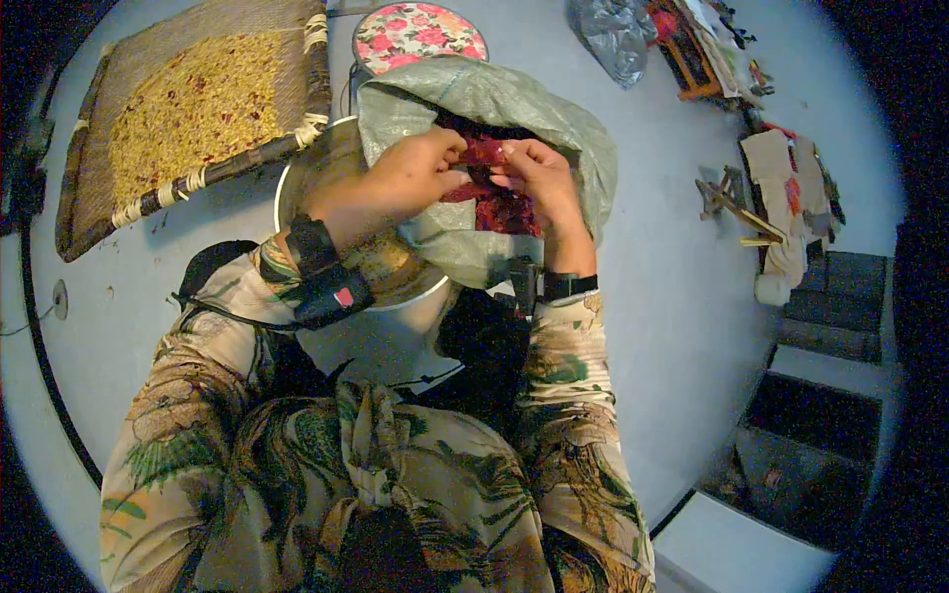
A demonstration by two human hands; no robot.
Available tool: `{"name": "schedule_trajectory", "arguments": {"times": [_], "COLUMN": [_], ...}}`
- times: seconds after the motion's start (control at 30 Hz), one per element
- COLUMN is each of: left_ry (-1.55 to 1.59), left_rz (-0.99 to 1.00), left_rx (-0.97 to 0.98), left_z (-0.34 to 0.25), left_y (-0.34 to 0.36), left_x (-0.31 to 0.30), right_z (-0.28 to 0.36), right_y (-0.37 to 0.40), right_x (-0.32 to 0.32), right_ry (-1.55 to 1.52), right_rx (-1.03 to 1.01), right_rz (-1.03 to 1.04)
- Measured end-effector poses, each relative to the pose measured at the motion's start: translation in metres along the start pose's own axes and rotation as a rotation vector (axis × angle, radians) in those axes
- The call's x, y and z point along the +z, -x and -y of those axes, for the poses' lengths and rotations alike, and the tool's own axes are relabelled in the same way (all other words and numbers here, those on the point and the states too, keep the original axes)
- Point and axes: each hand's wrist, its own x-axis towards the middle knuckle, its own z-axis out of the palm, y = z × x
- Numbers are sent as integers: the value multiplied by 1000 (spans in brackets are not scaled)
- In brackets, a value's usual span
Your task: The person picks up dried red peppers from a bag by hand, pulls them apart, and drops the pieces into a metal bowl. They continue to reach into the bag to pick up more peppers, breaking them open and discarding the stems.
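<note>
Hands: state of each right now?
Left hand: closed, pinching a dried red chili pepper.
Right hand: closed, pinching the same pepper.

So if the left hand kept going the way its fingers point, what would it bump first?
The left hand would likely push into the red piece it pinches, then the right hand just behind it, above the green sack.

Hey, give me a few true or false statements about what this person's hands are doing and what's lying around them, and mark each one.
1. Left hand and right hand both pinch one red dried pepper piece. True.
2. The green woven sack holds yellow seeds. False: red peppers fill it.
3. The flat woven tray holds yellow seeds. True.
4. The round floral-patterned lid lies inside the tray. False: it is outside, beyond the sack.
</note>
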Motion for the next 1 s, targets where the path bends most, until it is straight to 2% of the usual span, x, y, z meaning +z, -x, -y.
{"name": "schedule_trajectory", "arguments": {"times": [0.1,0.3,0.6,0.7,0.8,0.9,1.0], "left_ry": [-107,-173,-111,-57,-73,-30,-48], "left_rz": [-70,-71,-78,-80,-88,-114,-92], "left_rx": [49,0,-1,-28,34,-44,-1], "left_z": [-10,-21,-20,-18,-19,-19,-15], "left_y": [3,1,1,0,0,3,2], "left_x": [3,-9,-10,-6,-6,-4,-6], "right_z": [13,18,14,17,10,2,4], "right_y": [13,22,18,22,17,14,11], "right_x": [22,34,32,35,31,27,17], "right_ry": [24,-28,-34,17,213,313,472], "right_rx": [-40,-74,-178,-265,-227,-250,-343], "right_rz": [30,93,107,93,153,113,68]}}
